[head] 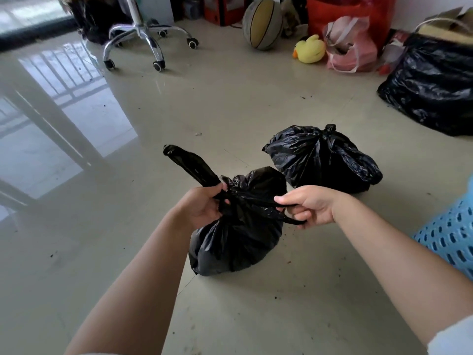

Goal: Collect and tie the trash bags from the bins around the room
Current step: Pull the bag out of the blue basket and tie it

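A small black trash bag (238, 234) stands on the tiled floor right in front of me. My left hand (202, 207) grips one twisted flap of its mouth, and the flap's loose end sticks up to the upper left. My right hand (308, 207) pinches the other flap, pulled thin and taut to the right. The two flaps cross over the bag's gathered neck between my hands. Just behind it sits a second small black bag (325, 160) with its top knotted. A larger black bag (432, 85) lies at the far right.
A blue perforated plastic bin (450, 237) stands at the right edge beside my right arm. Farther off are an office chair's chrome wheeled base (146, 39), a basketball (262, 24), a yellow duck toy (309, 49), a pink bag (349, 47) and a red bag (343, 14). Crumbs dot the floor.
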A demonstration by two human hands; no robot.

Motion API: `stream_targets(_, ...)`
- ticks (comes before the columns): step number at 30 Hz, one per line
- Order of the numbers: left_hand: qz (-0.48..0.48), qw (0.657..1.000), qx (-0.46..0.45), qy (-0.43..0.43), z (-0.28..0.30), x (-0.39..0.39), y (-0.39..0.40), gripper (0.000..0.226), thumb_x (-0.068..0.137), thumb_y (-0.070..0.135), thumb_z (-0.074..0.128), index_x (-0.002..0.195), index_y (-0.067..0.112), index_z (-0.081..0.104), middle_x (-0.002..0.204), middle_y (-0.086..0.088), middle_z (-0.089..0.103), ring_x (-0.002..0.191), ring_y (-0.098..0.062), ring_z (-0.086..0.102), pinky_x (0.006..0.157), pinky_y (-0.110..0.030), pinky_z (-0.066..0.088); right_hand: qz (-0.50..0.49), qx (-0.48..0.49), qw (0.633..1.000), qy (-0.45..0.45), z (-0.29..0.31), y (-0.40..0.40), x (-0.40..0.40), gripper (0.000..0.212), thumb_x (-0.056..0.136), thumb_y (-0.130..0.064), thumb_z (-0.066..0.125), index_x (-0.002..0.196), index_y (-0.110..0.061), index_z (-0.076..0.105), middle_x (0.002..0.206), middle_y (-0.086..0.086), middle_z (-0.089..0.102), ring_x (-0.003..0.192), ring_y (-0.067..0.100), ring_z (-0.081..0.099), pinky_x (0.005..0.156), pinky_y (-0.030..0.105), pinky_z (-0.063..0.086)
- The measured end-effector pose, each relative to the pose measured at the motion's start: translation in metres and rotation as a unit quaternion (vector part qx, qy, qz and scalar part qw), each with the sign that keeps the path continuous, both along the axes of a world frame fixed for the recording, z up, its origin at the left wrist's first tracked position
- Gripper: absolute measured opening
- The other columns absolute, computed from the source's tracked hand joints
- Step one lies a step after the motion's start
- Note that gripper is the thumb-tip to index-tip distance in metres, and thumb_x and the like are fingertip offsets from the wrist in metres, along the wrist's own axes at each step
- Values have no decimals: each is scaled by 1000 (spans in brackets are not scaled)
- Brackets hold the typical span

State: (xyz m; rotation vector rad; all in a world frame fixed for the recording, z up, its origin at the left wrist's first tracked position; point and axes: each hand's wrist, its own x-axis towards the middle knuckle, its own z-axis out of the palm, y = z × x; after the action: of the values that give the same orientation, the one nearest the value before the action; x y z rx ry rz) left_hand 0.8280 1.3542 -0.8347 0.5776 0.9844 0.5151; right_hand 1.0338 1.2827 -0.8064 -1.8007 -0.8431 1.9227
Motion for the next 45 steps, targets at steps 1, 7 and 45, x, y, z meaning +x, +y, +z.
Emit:
stream_targets(1, -2, 1000, 1, -7, 0, 1, 0, 37, 99, 15, 32, 63, 13, 43, 65, 0, 46, 44, -10, 52, 48, -16, 47, 6, 0, 1000, 5, 0, 0, 3, 31, 94, -25, 47, 67, -13, 51, 29, -11, 27, 25, 2, 26, 56, 24, 34)
stream_targets(7, -37, 997, 65, -26, -3, 16, -12, 36, 96, 11, 44, 60, 13, 39, 56, 0, 44, 35, -5, 46, 58, -21, 47, 78, -63, 995, -2, -14, -13, 3, 31, 94, -25, 48, 67, -11, 52, 34, -6, 41, 36, 5, 48, 62, 30, 53)
stream_targets(45, -28, 934, 239, 264, -1, 32, -13, 22, 87, -7, 44, 75, 9, 53, 75, -10, 56, 78, -26, 61, 62, -24, 48, 192, 231, 928, -221, -9, 9, -28, 16, 89, -7, 51, 79, -20, 56, 76, -3, 54, 77, 12, 51, 70, 22, 39)
